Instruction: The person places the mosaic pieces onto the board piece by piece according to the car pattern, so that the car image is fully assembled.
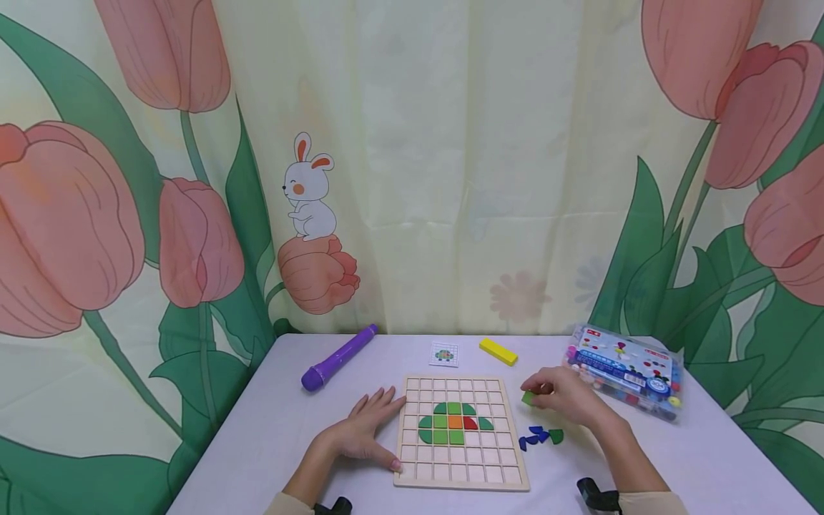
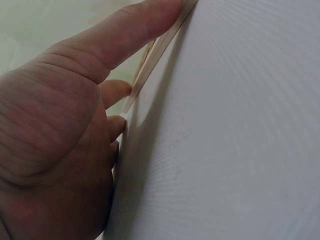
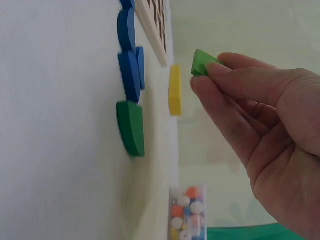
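Note:
My right hand (image 1: 565,395) pinches a light green block (image 3: 201,62) between thumb and fingers, raised just right of the wooden grid board (image 1: 460,487). On the board, green, orange and red pieces form a turtle-like pattern, with an orange square (image 1: 454,421) near its middle and a red piece (image 1: 470,423) beside it. My left hand (image 1: 362,431) lies with fingers spread at the board's left edge, thumb touching the lower left frame. Several blue pieces (image 3: 129,75) and a dark green quarter-round piece (image 3: 131,129) lie on the table below my right hand.
A small pattern card (image 1: 444,354) lies behind the board, with a yellow bar (image 1: 498,352) to its right. A purple microphone-shaped stick (image 1: 339,357) is at the back left. A clear box of colourful beads (image 1: 627,370) stands at the back right, close to my right hand.

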{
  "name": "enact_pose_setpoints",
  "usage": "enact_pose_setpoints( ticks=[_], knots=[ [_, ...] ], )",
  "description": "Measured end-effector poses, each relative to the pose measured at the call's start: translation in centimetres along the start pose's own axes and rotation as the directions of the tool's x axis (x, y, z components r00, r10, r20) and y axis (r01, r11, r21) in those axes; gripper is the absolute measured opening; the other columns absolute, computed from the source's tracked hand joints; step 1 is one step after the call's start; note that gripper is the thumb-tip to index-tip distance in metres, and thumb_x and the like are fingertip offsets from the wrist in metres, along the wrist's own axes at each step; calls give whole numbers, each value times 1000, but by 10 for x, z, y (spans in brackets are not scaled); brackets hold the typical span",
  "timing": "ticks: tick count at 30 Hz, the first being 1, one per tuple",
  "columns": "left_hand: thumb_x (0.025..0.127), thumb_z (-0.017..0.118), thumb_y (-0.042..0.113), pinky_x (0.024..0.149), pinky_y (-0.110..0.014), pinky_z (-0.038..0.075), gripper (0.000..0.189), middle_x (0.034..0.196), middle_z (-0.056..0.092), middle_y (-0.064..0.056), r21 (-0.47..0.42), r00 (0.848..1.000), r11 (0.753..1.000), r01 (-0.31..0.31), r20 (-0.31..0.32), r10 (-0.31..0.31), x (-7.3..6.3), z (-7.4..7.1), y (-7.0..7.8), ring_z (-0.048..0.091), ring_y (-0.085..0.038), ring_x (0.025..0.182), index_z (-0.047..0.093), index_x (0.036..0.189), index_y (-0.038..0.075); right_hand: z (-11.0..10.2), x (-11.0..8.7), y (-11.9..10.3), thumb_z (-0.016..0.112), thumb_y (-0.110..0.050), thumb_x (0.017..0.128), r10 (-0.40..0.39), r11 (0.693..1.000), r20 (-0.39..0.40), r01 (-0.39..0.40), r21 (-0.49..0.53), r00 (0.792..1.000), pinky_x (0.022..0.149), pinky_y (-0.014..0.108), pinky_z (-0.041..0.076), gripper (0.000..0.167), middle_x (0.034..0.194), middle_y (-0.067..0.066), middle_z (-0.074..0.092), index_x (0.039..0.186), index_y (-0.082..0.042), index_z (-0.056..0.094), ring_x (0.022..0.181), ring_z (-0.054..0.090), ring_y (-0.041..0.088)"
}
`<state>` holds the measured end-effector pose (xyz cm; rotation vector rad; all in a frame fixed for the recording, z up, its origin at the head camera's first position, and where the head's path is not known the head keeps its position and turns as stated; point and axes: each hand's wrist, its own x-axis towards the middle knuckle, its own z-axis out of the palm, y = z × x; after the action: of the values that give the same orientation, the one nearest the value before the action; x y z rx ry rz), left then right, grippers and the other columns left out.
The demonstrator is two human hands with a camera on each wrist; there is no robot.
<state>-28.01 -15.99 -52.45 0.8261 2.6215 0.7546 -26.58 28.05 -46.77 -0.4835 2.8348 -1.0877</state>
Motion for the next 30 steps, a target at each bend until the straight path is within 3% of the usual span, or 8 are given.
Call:
enact_pose_setpoints(
  ticks=[13, 30],
  knots=[
    [69, 85, 68, 129, -64, -2, 122, 176, 13, -13, 5, 1000, 1000, -10, -4, 10, 1, 0, -1, 3, -37, 163, 27, 166, 23, 17, 8, -23, 76, -1, 91, -125, 991, 60, 123, 44, 990, 79, 19, 58, 28, 104, -1, 75, 119, -5, 77, 90, 67, 12],
    [69, 85, 69, 129, -63, -3, 122, 176, 12, -13, 1, 1000, 1000, -16, -3, 16, 1, 0, -2, 2, -36, 163, 27, 167, 24, 43, 19, -42, 77, -1, 91, -167, 985, 196, 153, 85, 966, 79, 19, 57, 26, 104, -3, 72, 114, -12, 80, 89, 64, 16]
  ],
)
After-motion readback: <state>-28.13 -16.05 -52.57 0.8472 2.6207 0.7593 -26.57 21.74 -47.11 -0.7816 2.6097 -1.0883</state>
